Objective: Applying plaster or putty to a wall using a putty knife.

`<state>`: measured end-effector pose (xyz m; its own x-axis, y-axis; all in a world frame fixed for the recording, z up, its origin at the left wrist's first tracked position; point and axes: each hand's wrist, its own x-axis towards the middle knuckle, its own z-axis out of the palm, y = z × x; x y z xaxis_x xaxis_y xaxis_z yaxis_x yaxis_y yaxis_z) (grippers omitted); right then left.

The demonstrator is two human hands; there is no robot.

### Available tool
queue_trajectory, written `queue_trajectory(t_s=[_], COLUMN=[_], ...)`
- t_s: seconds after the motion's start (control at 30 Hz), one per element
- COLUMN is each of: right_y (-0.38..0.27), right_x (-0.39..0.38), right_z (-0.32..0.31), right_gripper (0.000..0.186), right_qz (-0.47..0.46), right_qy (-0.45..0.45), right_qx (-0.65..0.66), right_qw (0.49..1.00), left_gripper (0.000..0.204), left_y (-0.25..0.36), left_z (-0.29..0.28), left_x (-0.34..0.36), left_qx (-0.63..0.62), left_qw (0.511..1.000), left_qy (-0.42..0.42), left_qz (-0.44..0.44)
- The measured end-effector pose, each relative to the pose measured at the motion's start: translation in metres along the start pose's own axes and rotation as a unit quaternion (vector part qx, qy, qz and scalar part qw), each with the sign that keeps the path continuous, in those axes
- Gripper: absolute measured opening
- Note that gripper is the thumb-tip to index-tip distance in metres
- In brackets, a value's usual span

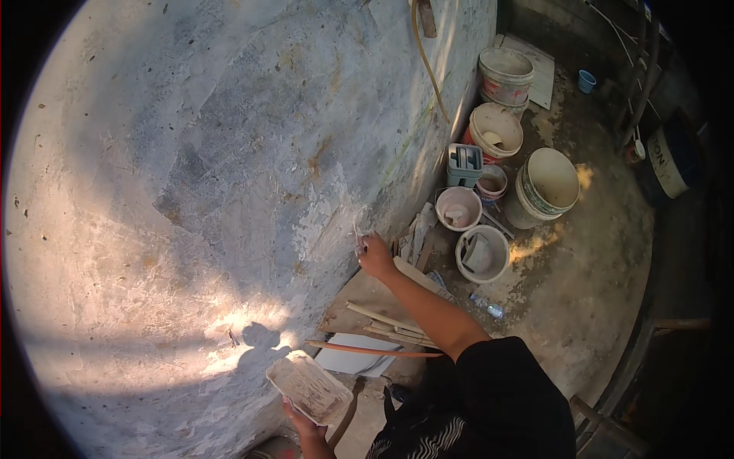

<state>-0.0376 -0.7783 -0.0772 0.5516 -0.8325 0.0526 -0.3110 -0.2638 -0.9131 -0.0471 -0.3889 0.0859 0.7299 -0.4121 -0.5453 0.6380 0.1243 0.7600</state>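
Note:
My left hand (304, 425) grips a shallow rectangular tray (310, 388), off-white and smeared with dried residue, by its lower edge. It is tilted beside the lower wall. Higher up and farther away, my right hand (375, 255) is closed on what looks like a small putty knife (357, 228), its pale blade against the wall. Most of the tool is hidden in my fingers or blends with the plaster. The wall (245, 138) is grey-white, rough and patchy, with brownish spots and flaking coating near my right hand.
Along the wall's foot stand several stained buckets, including a white bucket (483, 254) with tools inside and a large pail (547, 183). Wooden sticks (390, 321) lie on boards below my right arm. A plastic bottle (487, 306) is on the floor. A yellow hose (428, 65) hangs along the wall.

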Motion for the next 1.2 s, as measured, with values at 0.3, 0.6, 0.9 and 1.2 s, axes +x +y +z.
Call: queue_trajectory(t_s=[0.3, 0.6, 0.9, 1.2], right_y=[0.004, 0.019, 0.053, 0.037], right_x=[0.027, -0.015, 0.044, 0.019], right_z=[-0.025, 0.005, -0.027, 0.016], right_gripper=[0.015, 0.015, 0.024, 0.028], right_qz=[0.016, -0.075, 0.082, 0.039], right_qy=[0.168, 0.047, 0.243, 0.183], right_qx=[-0.080, -0.097, 0.105, -0.011], right_qw=[0.982, 0.991, 0.961, 0.982], left_gripper=[0.071, 0.073, 0.071, 0.072], left_y=[0.005, 0.006, 0.002, 0.000], left_z=[0.007, 0.000, -0.006, -0.013], left_x=[-0.009, -0.009, -0.015, -0.023], left_qx=[0.002, 0.006, -0.009, 0.001], left_qw=[1.000, 1.000, 1.000, 0.999], left_qy=[-0.003, 0.001, 0.014, 0.027], left_qz=[0.011, 0.011, 0.008, 0.019])
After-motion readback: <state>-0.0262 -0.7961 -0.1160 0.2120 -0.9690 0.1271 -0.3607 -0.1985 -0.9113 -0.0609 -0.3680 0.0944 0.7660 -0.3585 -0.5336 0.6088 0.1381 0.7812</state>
